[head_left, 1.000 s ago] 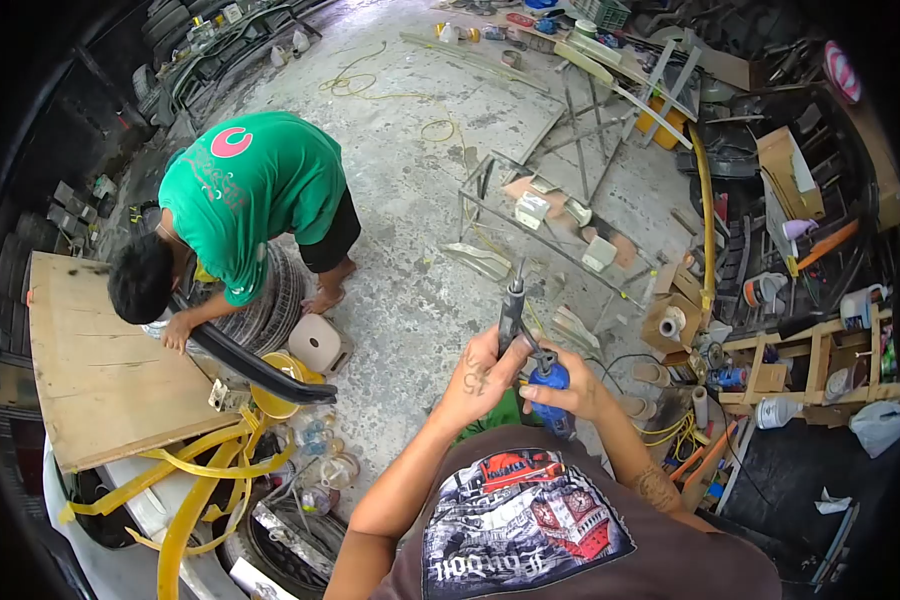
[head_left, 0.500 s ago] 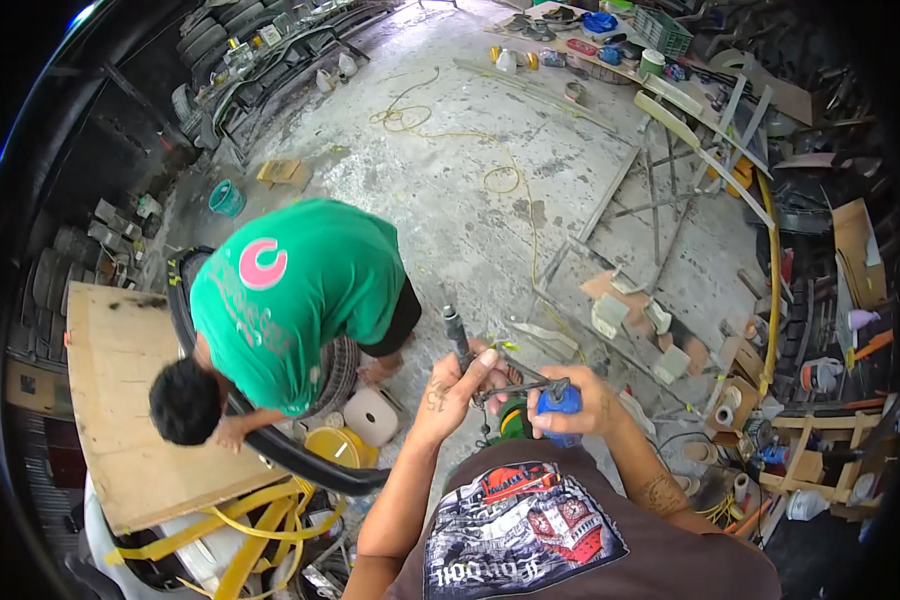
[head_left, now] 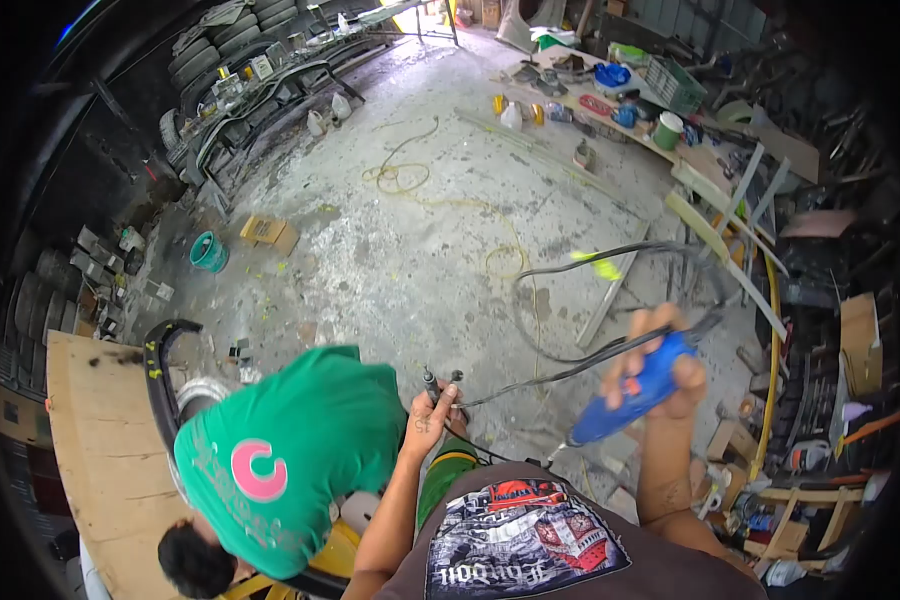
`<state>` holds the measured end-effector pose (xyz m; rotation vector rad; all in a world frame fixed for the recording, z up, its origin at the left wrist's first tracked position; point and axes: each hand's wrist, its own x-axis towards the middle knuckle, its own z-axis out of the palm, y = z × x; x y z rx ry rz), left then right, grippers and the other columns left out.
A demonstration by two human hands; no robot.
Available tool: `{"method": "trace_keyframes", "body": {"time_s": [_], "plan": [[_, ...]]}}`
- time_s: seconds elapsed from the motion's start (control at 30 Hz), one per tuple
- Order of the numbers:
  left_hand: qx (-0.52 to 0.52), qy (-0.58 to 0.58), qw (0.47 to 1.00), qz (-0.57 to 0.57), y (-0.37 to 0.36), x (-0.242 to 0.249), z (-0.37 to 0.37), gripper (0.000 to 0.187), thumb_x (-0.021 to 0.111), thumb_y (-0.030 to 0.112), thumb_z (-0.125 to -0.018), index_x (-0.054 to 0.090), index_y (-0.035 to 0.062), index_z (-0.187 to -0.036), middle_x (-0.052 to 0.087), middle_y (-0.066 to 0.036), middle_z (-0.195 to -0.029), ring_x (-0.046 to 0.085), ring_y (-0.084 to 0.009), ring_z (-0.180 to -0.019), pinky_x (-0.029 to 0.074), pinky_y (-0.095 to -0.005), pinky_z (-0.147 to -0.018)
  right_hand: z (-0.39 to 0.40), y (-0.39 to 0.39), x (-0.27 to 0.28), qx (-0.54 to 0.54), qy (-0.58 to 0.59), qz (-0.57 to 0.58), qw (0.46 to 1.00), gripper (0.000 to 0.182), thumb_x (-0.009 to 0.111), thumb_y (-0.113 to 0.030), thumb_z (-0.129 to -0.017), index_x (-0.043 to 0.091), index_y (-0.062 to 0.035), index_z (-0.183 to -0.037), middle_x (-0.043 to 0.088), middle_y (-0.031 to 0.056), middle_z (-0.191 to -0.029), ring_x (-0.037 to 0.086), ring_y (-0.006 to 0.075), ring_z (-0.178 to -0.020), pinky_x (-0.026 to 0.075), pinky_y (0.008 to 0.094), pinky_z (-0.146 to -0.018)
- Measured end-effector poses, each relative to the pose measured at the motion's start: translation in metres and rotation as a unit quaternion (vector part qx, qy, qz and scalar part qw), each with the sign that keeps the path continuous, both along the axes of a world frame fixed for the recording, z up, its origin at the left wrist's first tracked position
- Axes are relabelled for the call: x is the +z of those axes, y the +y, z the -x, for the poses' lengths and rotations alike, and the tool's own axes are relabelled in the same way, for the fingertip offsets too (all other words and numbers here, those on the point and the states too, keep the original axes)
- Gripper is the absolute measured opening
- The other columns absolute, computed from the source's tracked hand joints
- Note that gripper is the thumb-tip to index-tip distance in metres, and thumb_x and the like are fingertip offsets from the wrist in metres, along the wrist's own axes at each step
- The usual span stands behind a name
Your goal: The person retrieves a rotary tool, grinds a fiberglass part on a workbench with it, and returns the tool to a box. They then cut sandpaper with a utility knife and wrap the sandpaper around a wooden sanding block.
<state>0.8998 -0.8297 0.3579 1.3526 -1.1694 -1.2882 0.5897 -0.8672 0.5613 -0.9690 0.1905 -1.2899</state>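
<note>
My right hand (head_left: 660,355) is raised to the right and grips a blue power tool (head_left: 632,392), whose black cord (head_left: 610,262) loops up and over behind it. My left hand (head_left: 428,422) is lower, at centre, closed on a thin dark bit or attachment (head_left: 432,385) that sticks up from the fist. A black cable (head_left: 540,378) runs between the two hands. Both hands are above the concrete floor (head_left: 410,250).
A person in a green shirt (head_left: 285,450) bends over at lower left beside a black bumper (head_left: 160,380) and a plywood board (head_left: 100,450). A yellow cord (head_left: 400,180) lies on the floor. A cluttered bench (head_left: 610,100) and metal frames (head_left: 710,215) stand at right.
My right hand has lifted the blue tool up and to the right, away from my left hand. The view has tilted upward, so the person in green now appears lower in frame.
</note>
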Motion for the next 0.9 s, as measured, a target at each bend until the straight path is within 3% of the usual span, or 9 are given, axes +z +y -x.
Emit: {"method": "trace_keyframes", "body": {"time_s": [0.13, 0.23, 0.33, 0.5, 0.6, 0.63, 0.73, 0.8, 0.9], "plan": [[0.012, 0.056, 0.998, 0.016, -0.136, -0.056, -0.064, 0.034, 0.057, 0.033, -0.104, 0.065, 0.0030, -0.089, 0.058, -0.002, -0.066, 0.053, -0.0104, -0.063, 0.042, -0.0285, -0.061, -0.003, -0.110, 0.026, -0.103, 0.010, 0.033, 0.994, 0.039, 0.058, -0.040, -0.098, 0.046, -0.0047, -0.109, 0.055, 0.0108, -0.096, 0.065, 0.0326, -0.064, 0.057, 0.0507, -0.066], [0.051, 0.038, 0.998, 0.011, -0.223, -0.062, -0.099, 0.038, 0.056, 0.037, -0.103, 0.065, 0.0037, -0.087, 0.057, -0.001, -0.065, 0.051, -0.0114, -0.061, 0.041, -0.0302, -0.060, 0.004, -0.178, 0.052, -0.183, 0.055, 0.020, 0.981, 0.041, 0.049, -0.044, -0.102, 0.047, -0.0050, -0.117, 0.053, 0.0094, -0.096, 0.057, 0.0259, -0.061, 0.052, 0.0454, -0.065], [0.058, 0.045, 0.997, -0.020, -0.309, -0.053, -0.127, 0.039, 0.056, 0.038, -0.103, 0.066, 0.0040, -0.086, 0.055, 0.000, -0.063, 0.051, -0.0107, -0.060, 0.039, -0.0291, -0.059, 0.009, -0.250, 0.074, -0.231, 0.054, 0.022, 0.971, 0.036, 0.050, -0.040, -0.102, 0.050, -0.0055, -0.111, 0.053, 0.0088, -0.096, 0.054, 0.0252, -0.061, 0.049, 0.0422, -0.061], [0.023, 0.053, 0.995, -0.087, -0.453, -0.011, -0.149, 0.035, 0.061, 0.036, -0.101, 0.067, 0.0042, -0.087, 0.050, 0.003, -0.061, 0.045, -0.0072, -0.053, 0.034, -0.0259, -0.050, 0.023, -0.371, 0.057, -0.328, 0.117, -0.033, 0.937, 0.032, 0.055, -0.038, -0.101, 0.054, -0.0078, -0.112, 0.056, 0.0082, -0.097, 0.056, 0.0218, -0.068, 0.049, 0.0378, -0.065], [0.028, 0.039, 0.994, -0.094, -0.552, 0.008, -0.149, 0.035, 0.065, 0.035, -0.099, 0.067, 0.0021, -0.088, 0.051, 0.003, -0.060, 0.043, -0.0066, -0.050, 0.032, -0.0255, -0.046, 0.019, -0.468, 0.010, -0.486, 0.192, -0.098, 0.847, 0.033, 0.059, -0.033, -0.099, 0.056, -0.0073, -0.120, 0.057, 0.0070, -0.098, 0.060, 0.0179, -0.075, 0.053, 0.0345, -0.062], [0.032, 0.026, 0.995, -0.089, -0.585, 0.014, -0.148, 0.036, 0.065, 0.036, -0.098, 0.067, 0.0014, -0.088, 0.051, 0.002, -0.060, 0.043, -0.0065, -0.051, 0.032, -0.0253, -0.046, 0.012, -0.505, 0.004, -0.467, 0.198, -0.085, 0.858, 0.035, 0.061, -0.032, -0.098, 0.058, -0.0024, -0.116, 0.060, 0.0100, -0.092, 0.062, 0.0202, -0.065, 0.055, 0.0363, -0.058], [0.038, -0.021, 0.995, -0.093, -0.681, 0.037, -0.137, 0.037, 0.066, 0.035, -0.098, 0.067, 0.0000, -0.087, 0.051, 0.002, -0.059, 0.044, -0.0065, -0.051, 0.033, -0.0258, -0.046, 0.018, -0.614, -0.022, -0.456, 0.184, -0.115, 0.863, 0.034, 0.063, -0.030, -0.096, 0.060, -0.0012, -0.115, 0.061, 0.0102, -0.090, 0.062, 0.0192, -0.063, 0.055, 0.0348, -0.056], [0.046, -0.056, 0.993, -0.093, -0.744, 0.051, -0.124, 0.037, 0.065, 0.035, -0.098, 0.066, 0.0003, -0.086, 0.050, 0.002, -0.058, 0.043, -0.0072, -0.051, 0.033, -0.0268, -0.048, 0.027, -0.689, -0.038, -0.420, 0.248, -0.182, 0.854, 0.039, 0.065, -0.034, -0.095, 0.059, -0.0034, -0.118, 0.059, 0.0078, -0.097, 0.061, 0.0162, -0.065, 0.054, 0.0331, -0.056], [0.020, -0.114, 0.991, -0.072, -0.835, 0.062, -0.104, 0.035, 0.064, 0.035, -0.099, 0.067, 0.0018, -0.086, 0.048, 0.002, -0.058, 0.042, -0.0074, -0.052, 0.033, -0.0279, -0.049, 0.019, -0.799, -0.048, -0.354, 0.299, -0.221, 0.858, 0.039, 0.069, -0.032, -0.091, 0.062, -0.0033, -0.116, 0.063, 0.0076, -0.094, 0.063, 0.0172, -0.059, 0.054, 0.0320, -0.053]]}}
